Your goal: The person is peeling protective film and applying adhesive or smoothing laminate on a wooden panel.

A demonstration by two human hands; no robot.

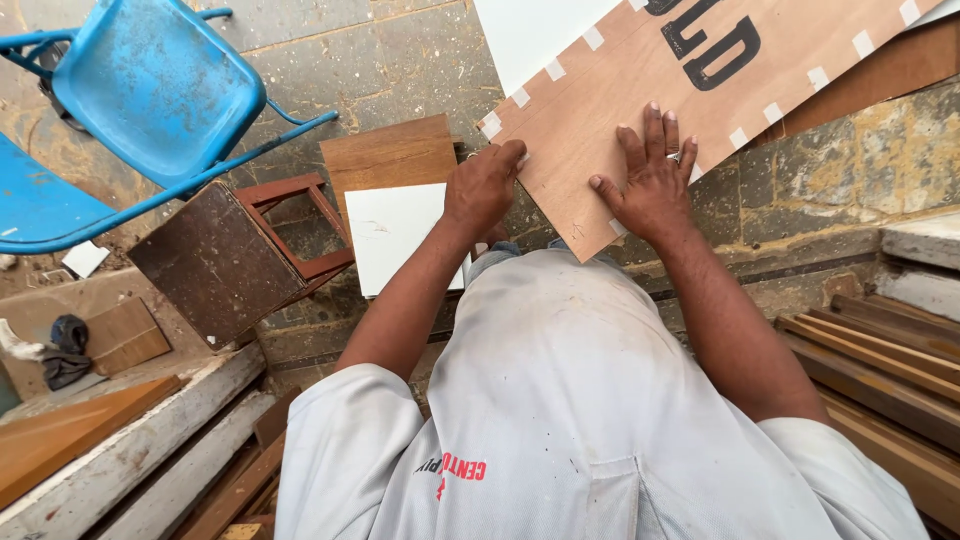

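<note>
A brown plywood board [640,90] with white tape tabs along its edges and black lettering lies tilted on the stone floor in front of me. My right hand [652,180] presses flat on it near its lower corner, fingers spread, a ring on one finger. My left hand [485,185] is curled at the board's left edge, fingers closed around that edge near a tape tab. Whether it also holds something small is hidden. My pale grey shirt fills the lower middle of the view.
A blue metal chair [150,90] stands at upper left, with a dark brown stool [225,260] tipped beside it. A white panel [400,235] and a brown wood panel [390,155] lie left of my left hand. Timber strips [880,370] are stacked at right, planks [130,450] at lower left.
</note>
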